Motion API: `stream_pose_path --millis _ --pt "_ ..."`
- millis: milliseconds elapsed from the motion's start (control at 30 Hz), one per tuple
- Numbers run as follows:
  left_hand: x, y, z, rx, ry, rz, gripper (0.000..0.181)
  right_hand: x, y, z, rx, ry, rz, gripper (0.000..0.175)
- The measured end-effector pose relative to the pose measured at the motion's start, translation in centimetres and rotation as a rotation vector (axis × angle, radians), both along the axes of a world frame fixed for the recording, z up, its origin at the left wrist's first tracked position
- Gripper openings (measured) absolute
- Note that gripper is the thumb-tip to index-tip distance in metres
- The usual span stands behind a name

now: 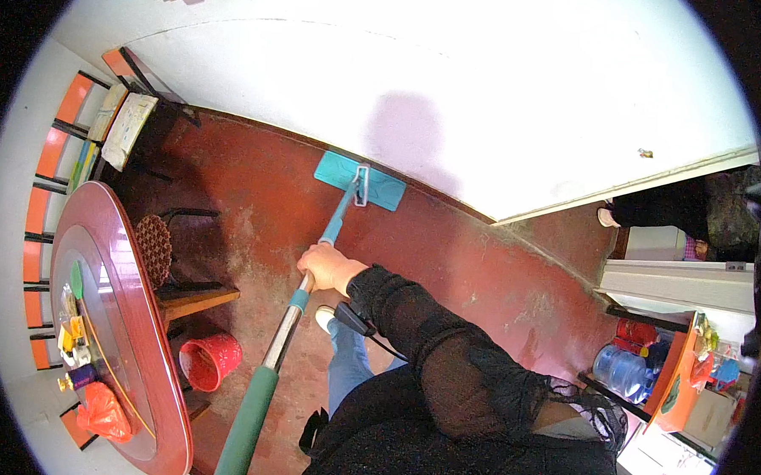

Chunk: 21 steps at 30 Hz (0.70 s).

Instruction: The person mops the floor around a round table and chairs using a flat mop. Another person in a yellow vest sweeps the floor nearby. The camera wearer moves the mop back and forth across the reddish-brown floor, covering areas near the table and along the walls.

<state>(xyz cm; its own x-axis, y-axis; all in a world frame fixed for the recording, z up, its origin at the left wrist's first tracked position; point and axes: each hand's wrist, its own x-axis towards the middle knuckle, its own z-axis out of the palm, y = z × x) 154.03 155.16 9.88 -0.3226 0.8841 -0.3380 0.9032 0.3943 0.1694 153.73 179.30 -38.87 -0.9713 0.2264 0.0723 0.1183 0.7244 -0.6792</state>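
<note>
My right hand, in a sheer black sleeve, is wrapped around the upper shaft of a flat mop. The mop's pole runs from the bottom of the view, with a green foam grip, up past my hand to a blue lower section. Its flat turquoise head lies on the red floor, close along the dark base of the white wall. A pale frame joins the pole to the head. My left hand is out of view.
On the left a round table carries a red plastic bag and a green fly swatter. Beside it are a red bucket and a stool with a patterned seat. Water jugs sit on a right-hand shelf; a person is in the doorway.
</note>
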Motion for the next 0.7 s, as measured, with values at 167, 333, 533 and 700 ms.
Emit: stream_pose_path --millis 167,333,533,700 --pt "5.0 0.6 1.4 0.010 -0.073 -0.038 0.028 8.1 -0.6 1.3 -0.025 -0.041 -0.009 0.025" --pt "9.0 1.4 3.2 -0.059 -0.077 -0.051 0.029 15.3 -0.4 2.3 -0.023 -0.078 -0.001 0.030" --pt "11.5 1.8 3.3 -0.043 -0.147 -0.094 0.034 23.0 -1.6 3.1 -0.023 -0.040 -0.093 0.009" --pt "11.8 0.8 2.4 -0.094 -0.242 -0.032 0.033 27.4 -2.8 3.0 -0.084 -0.166 -0.122 0.013"
